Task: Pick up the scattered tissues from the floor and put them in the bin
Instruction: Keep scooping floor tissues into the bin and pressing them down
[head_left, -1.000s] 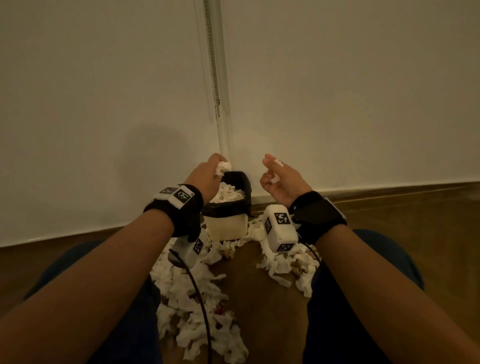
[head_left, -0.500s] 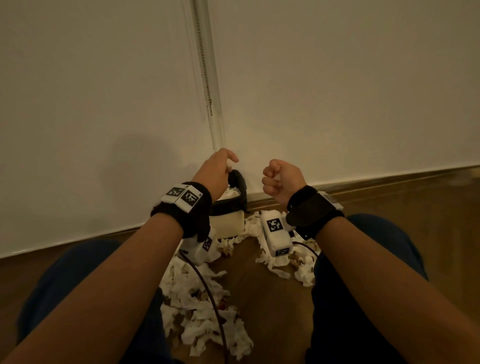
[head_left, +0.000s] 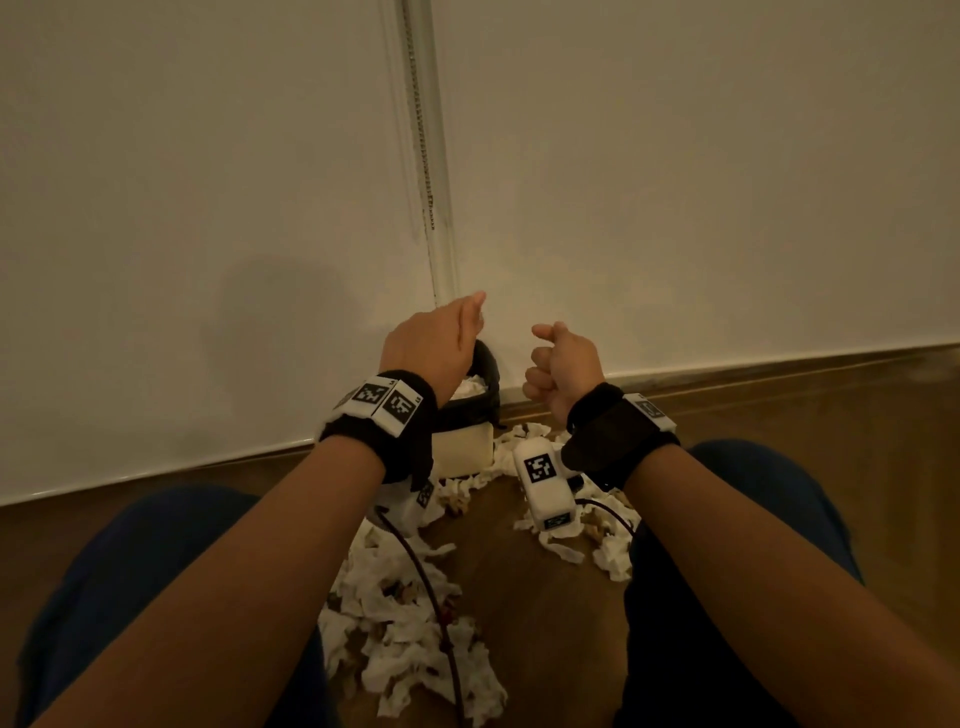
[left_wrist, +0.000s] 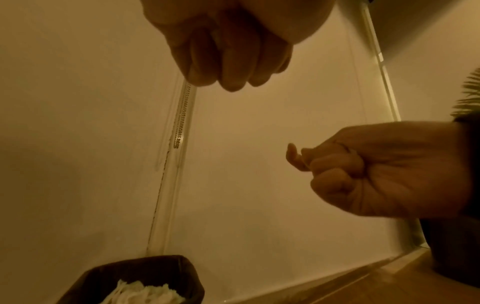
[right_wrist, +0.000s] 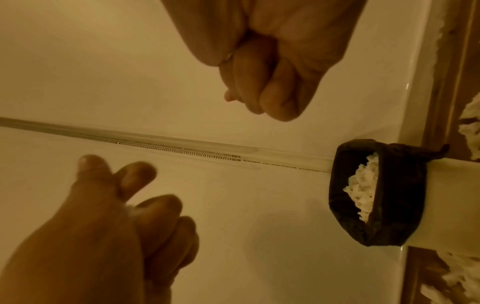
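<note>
Tissues (head_left: 410, 639) are being left scattered across the floor (head_left: 524, 587) in the lower middle of the frame, while more are being held in the bin (head_left: 480, 410) against the wall (head_left: 675, 182). Above the bin, the left hand (head_left: 434, 340) is being kept loosely curled and empty. The right hand (head_left: 563, 366) is being held fisted at centre right; nothing is seen in it.

Head downward; wrists close, sharing bin (head_left: 485, 387).
</note>
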